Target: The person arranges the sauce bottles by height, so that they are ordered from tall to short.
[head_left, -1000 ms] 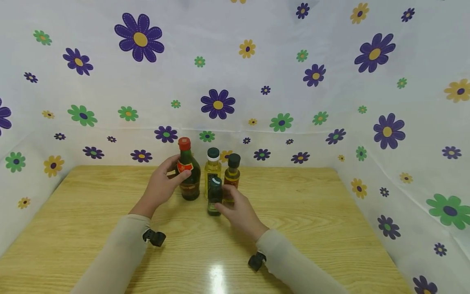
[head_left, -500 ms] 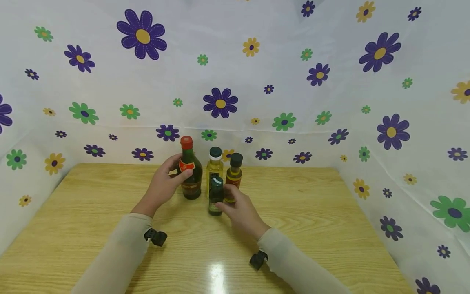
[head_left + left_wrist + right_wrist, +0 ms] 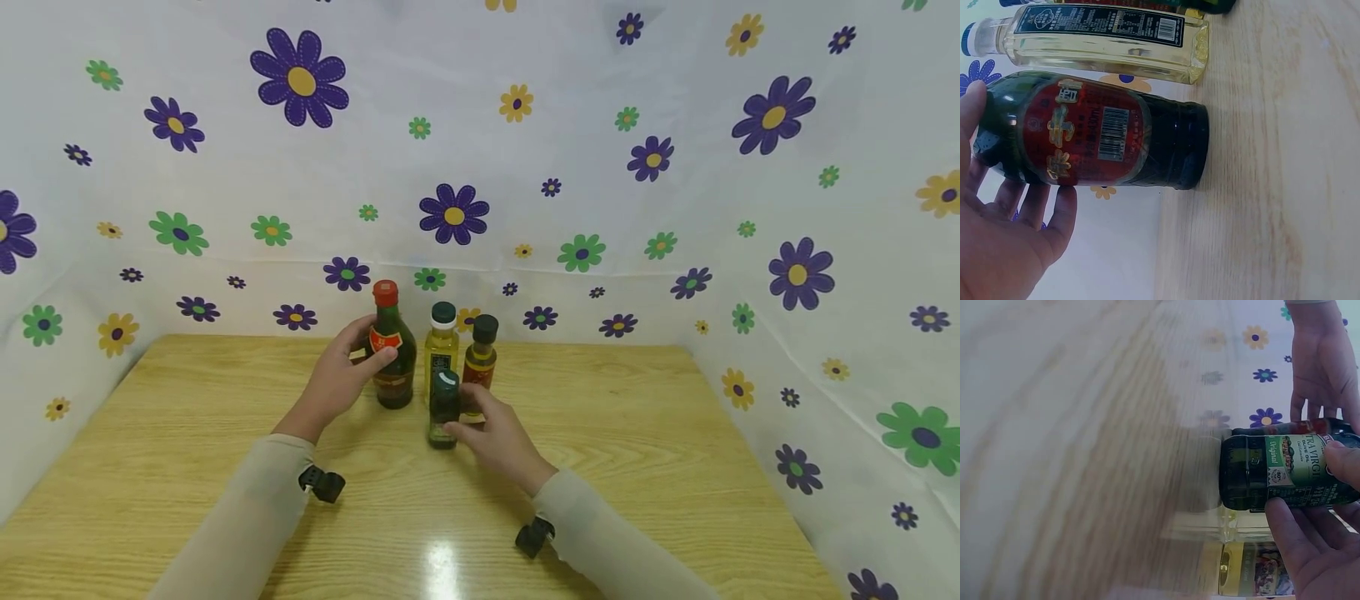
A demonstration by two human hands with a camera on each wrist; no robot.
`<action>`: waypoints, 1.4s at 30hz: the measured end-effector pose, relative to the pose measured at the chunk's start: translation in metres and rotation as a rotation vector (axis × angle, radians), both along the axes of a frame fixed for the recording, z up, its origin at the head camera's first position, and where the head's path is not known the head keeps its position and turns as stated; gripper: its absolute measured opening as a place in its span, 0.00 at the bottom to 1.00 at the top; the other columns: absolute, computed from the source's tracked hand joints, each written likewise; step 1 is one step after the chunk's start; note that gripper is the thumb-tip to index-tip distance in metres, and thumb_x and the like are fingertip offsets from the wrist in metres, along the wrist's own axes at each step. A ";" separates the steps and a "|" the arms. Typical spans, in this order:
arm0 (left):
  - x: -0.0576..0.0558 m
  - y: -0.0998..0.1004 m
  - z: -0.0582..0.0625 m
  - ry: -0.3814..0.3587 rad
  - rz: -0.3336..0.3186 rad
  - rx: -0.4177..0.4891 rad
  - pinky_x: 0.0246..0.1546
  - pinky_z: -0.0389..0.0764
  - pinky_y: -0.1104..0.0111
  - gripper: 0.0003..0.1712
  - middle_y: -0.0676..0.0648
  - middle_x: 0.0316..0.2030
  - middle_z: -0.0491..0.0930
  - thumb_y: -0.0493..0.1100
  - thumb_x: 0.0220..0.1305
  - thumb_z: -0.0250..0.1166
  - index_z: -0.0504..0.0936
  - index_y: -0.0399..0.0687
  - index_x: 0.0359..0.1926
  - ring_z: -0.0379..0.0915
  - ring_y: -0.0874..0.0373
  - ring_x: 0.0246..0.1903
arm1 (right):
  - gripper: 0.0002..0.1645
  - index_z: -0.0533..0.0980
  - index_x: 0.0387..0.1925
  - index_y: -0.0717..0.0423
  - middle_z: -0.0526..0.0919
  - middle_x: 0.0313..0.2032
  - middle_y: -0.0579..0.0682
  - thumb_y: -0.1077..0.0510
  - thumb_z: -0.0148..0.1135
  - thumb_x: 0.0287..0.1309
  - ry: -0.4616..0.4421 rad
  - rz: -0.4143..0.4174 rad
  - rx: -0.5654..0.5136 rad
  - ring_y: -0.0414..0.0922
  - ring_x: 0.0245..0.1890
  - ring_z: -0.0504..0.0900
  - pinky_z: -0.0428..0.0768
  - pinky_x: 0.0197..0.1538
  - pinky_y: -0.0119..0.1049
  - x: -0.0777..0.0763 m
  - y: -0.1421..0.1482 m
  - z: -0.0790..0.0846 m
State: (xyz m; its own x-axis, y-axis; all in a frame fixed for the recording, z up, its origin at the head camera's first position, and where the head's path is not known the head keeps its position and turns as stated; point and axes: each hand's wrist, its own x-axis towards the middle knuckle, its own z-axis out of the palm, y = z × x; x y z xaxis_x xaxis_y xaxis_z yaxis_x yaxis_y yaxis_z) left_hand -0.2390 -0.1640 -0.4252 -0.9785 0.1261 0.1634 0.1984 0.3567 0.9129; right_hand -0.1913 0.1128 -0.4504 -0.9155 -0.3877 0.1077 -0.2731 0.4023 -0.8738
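In the head view my left hand [image 3: 339, 379] holds a dark green vinegar bottle [image 3: 395, 375] with a red cap, thumb on the near side and fingers behind. The left wrist view shows its red label. My right hand [image 3: 501, 433] grips a small dark green olive oil bottle [image 3: 444, 410] between thumb and fingers; the right wrist view shows the extra virgin label [image 3: 1297, 459]. Behind it, partly hidden, stand a clear bottle of pale yellow oil [image 3: 441, 346] and a dark-capped bottle with a red label [image 3: 480, 362].
A light wooden table [image 3: 622, 467] carries the bottles. White flower-print cloth [image 3: 360, 167] closes off the back and both sides. The bottles stand close together near the table's back edge.
The olive oil bottle and my right hand have shifted slightly toward me, away from the yellow oil bottle. My left hand keeps its hold on the vinegar bottle; the head view has shifted a little.
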 end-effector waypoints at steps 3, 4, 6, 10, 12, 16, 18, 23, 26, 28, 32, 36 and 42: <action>0.000 0.001 -0.001 -0.005 -0.006 -0.001 0.70 0.65 0.40 0.45 0.42 0.71 0.69 0.66 0.69 0.65 0.60 0.57 0.79 0.64 0.41 0.71 | 0.31 0.71 0.68 0.50 0.81 0.60 0.50 0.54 0.70 0.67 -0.002 0.007 -0.013 0.47 0.62 0.79 0.83 0.58 0.40 0.004 0.005 0.002; -0.001 0.001 -0.001 -0.007 -0.008 0.000 0.70 0.65 0.39 0.45 0.43 0.71 0.69 0.66 0.69 0.65 0.60 0.58 0.79 0.64 0.41 0.71 | 0.31 0.71 0.68 0.50 0.81 0.60 0.50 0.54 0.70 0.67 -0.002 0.004 -0.017 0.47 0.62 0.79 0.83 0.58 0.40 0.006 0.007 0.003; -0.001 0.001 -0.001 -0.011 -0.015 0.004 0.70 0.65 0.39 0.45 0.42 0.71 0.69 0.64 0.70 0.65 0.59 0.58 0.80 0.63 0.41 0.72 | 0.31 0.71 0.68 0.50 0.81 0.59 0.50 0.52 0.70 0.67 -0.003 -0.011 -0.028 0.47 0.61 0.79 0.83 0.59 0.42 0.009 0.012 0.007; -0.001 0.001 -0.001 -0.011 -0.022 0.010 0.70 0.64 0.39 0.44 0.43 0.72 0.68 0.64 0.70 0.64 0.59 0.59 0.80 0.63 0.42 0.72 | 0.31 0.72 0.67 0.49 0.83 0.58 0.49 0.53 0.71 0.66 0.004 -0.061 -0.058 0.48 0.61 0.80 0.83 0.58 0.44 0.016 0.025 0.014; -0.001 0.001 -0.001 -0.011 -0.021 0.013 0.71 0.64 0.40 0.45 0.43 0.72 0.68 0.65 0.70 0.64 0.59 0.58 0.80 0.62 0.42 0.72 | 0.30 0.73 0.67 0.48 0.83 0.58 0.48 0.55 0.71 0.66 0.018 -0.088 -0.062 0.47 0.60 0.81 0.84 0.58 0.43 0.017 0.034 0.018; 0.000 0.002 0.000 -0.008 -0.024 0.010 0.71 0.63 0.40 0.45 0.42 0.73 0.67 0.65 0.70 0.64 0.58 0.57 0.80 0.62 0.41 0.73 | 0.29 0.73 0.66 0.49 0.84 0.58 0.50 0.56 0.71 0.65 0.062 -0.142 -0.050 0.48 0.59 0.82 0.84 0.56 0.43 0.015 0.055 0.026; 0.000 0.002 0.001 -0.008 -0.021 0.011 0.72 0.63 0.41 0.45 0.42 0.73 0.67 0.64 0.71 0.64 0.58 0.56 0.80 0.61 0.41 0.73 | 0.29 0.73 0.66 0.51 0.83 0.58 0.51 0.56 0.71 0.65 0.093 -0.167 -0.037 0.50 0.59 0.82 0.85 0.56 0.44 0.011 0.065 0.030; 0.001 0.001 0.004 -0.014 -0.010 0.005 0.72 0.63 0.42 0.46 0.42 0.73 0.66 0.64 0.71 0.64 0.57 0.54 0.80 0.61 0.41 0.73 | 0.30 0.72 0.66 0.55 0.82 0.59 0.56 0.55 0.70 0.67 0.145 -0.209 -0.004 0.53 0.60 0.81 0.84 0.57 0.49 -0.001 0.087 0.036; 0.002 0.002 0.004 -0.021 -0.017 0.001 0.72 0.63 0.42 0.46 0.42 0.73 0.66 0.64 0.71 0.64 0.57 0.54 0.80 0.60 0.41 0.73 | 0.29 0.72 0.66 0.56 0.82 0.58 0.57 0.54 0.69 0.68 0.146 -0.219 0.020 0.54 0.60 0.81 0.84 0.57 0.51 -0.007 0.096 0.034; 0.003 0.003 0.004 -0.026 -0.019 0.003 0.72 0.63 0.42 0.45 0.42 0.73 0.66 0.63 0.71 0.64 0.57 0.55 0.80 0.60 0.41 0.73 | 0.30 0.72 0.67 0.55 0.82 0.58 0.56 0.53 0.68 0.68 0.134 -0.221 0.025 0.53 0.60 0.81 0.83 0.58 0.51 -0.012 0.098 0.032; 0.004 0.004 0.006 -0.031 -0.026 0.017 0.72 0.63 0.42 0.44 0.42 0.73 0.67 0.61 0.71 0.65 0.59 0.57 0.80 0.61 0.41 0.73 | 0.30 0.71 0.67 0.55 0.82 0.59 0.56 0.53 0.69 0.68 0.109 -0.214 0.019 0.53 0.60 0.81 0.82 0.59 0.53 -0.020 0.097 0.026; 0.003 0.005 0.007 -0.030 -0.031 0.032 0.72 0.63 0.42 0.43 0.43 0.72 0.68 0.60 0.71 0.65 0.59 0.57 0.80 0.61 0.42 0.73 | 0.32 0.70 0.69 0.56 0.81 0.60 0.57 0.53 0.68 0.68 0.096 -0.206 0.036 0.54 0.62 0.80 0.81 0.61 0.54 -0.026 0.093 0.021; 0.003 0.003 0.005 -0.030 -0.026 0.030 0.72 0.64 0.43 0.43 0.42 0.72 0.68 0.59 0.72 0.65 0.58 0.56 0.80 0.62 0.42 0.72 | 0.33 0.69 0.70 0.55 0.81 0.61 0.57 0.53 0.69 0.68 0.077 -0.198 0.069 0.54 0.63 0.79 0.80 0.61 0.54 -0.034 0.088 0.015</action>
State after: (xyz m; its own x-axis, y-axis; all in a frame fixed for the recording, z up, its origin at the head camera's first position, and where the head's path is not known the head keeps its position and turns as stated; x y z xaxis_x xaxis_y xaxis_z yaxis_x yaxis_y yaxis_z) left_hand -0.2359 -0.1608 -0.4199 -0.9794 0.1471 0.1383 0.1799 0.3242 0.9287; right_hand -0.2251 0.2007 -0.4351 -0.9645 -0.2100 0.1601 -0.2481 0.5128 -0.8219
